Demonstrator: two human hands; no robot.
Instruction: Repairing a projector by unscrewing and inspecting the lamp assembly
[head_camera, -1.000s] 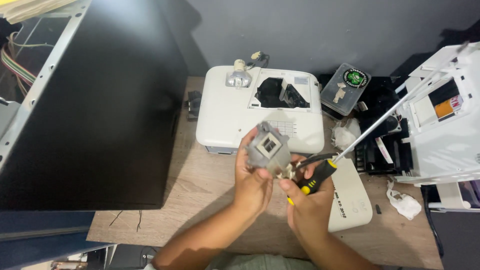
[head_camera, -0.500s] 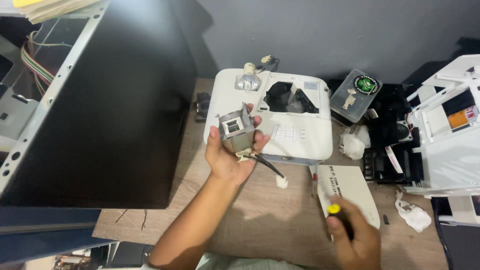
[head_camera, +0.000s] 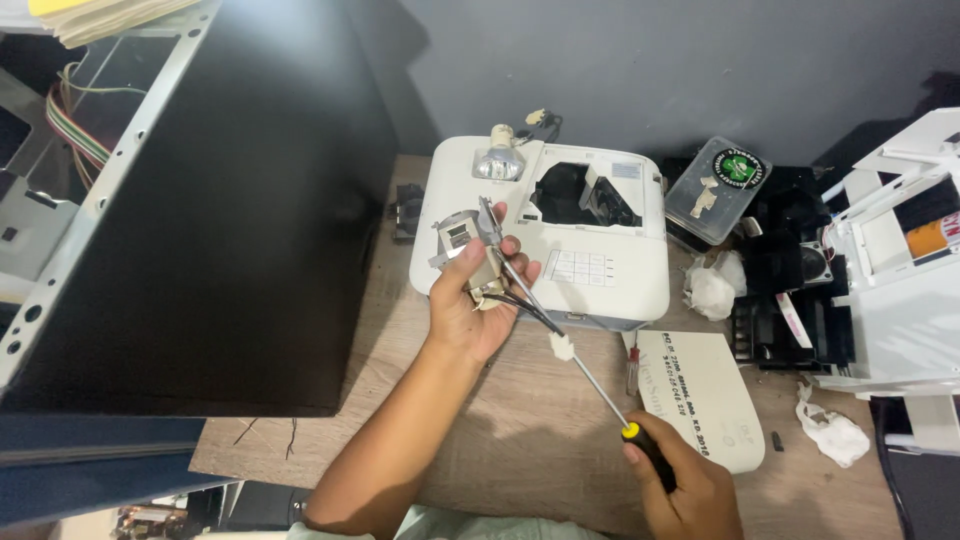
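Nearest to you, your right hand (head_camera: 685, 490) is wrapped shut around the black-and-yellow handle of a long screwdriver (head_camera: 570, 350), low at the front edge of the bench (head_camera: 470, 450). The shaft runs up and to the left, and its tip sits against the lamp module (head_camera: 462, 245), which suggests you are lining it up on a fastener there, though the tip itself is too small to make out.

Your left hand (head_camera: 470, 310) grips that small grey metal lamp module from below, thumb across its face and fingers curled behind, holding it raised just in front of the white projector (head_camera: 600, 265) so its face tilts toward you. Black wires with a white plug (head_camera: 562, 347) hang from it and cross the shaft.

Just right of the shaft, a white cover panel (head_camera: 700, 400) lies flat, with a small red-handled tool beside it and crumpled white tissue (head_camera: 830, 435) further right.

Behind the module, the projector's lamp bay stands open, with a loose bulb (head_camera: 500, 160) resting on its top near the back. A clear lidded box (head_camera: 715, 190) and dark dismantled parts crowd the right. The large black computer case (head_camera: 190, 200) walls off your left, so bare bench shows mainly in front of you, between your forearms.
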